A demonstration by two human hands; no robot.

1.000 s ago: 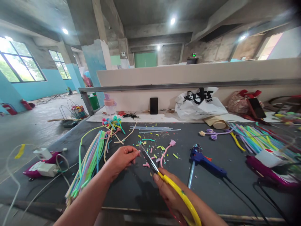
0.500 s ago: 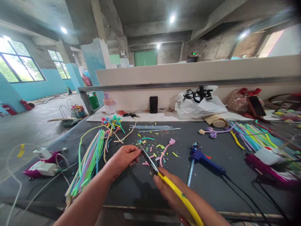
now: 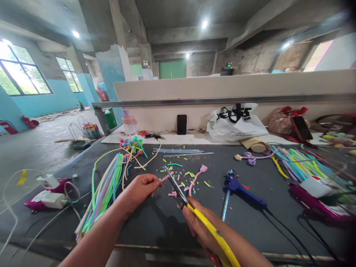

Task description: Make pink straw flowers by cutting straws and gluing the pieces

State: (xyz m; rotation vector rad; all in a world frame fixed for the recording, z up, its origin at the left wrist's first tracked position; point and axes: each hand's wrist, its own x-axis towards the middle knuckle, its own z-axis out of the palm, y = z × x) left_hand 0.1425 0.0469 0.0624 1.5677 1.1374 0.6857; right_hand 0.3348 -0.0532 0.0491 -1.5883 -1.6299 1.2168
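My left hand (image 3: 145, 186) pinches a short pink piece (image 3: 165, 178) between thumb and fingertips. The piece points right, toward the blades of the scissors (image 3: 175, 185). My right hand (image 3: 194, 218) is wrapped round the scissors' yellow handle, with the blades pointing up and left. Just right of the blades a pink stem with a flower-like tip (image 3: 197, 176) lies on the dark table (image 3: 155, 231). Small yellow, pink and green cut bits (image 3: 190, 173) are scattered beyond the hands.
A bundle of coloured stems (image 3: 107, 193) lies left, another (image 3: 300, 163) far right. A blue glue gun (image 3: 244, 193) with a cable is right of my hands. Clear sticks (image 3: 180, 151), a phone (image 3: 181, 124) and a white bag (image 3: 236, 124) are farther back.
The pink piece now shows between my left fingertips and the blades. My left hand has shifted slightly left and away from the scissors' tips.
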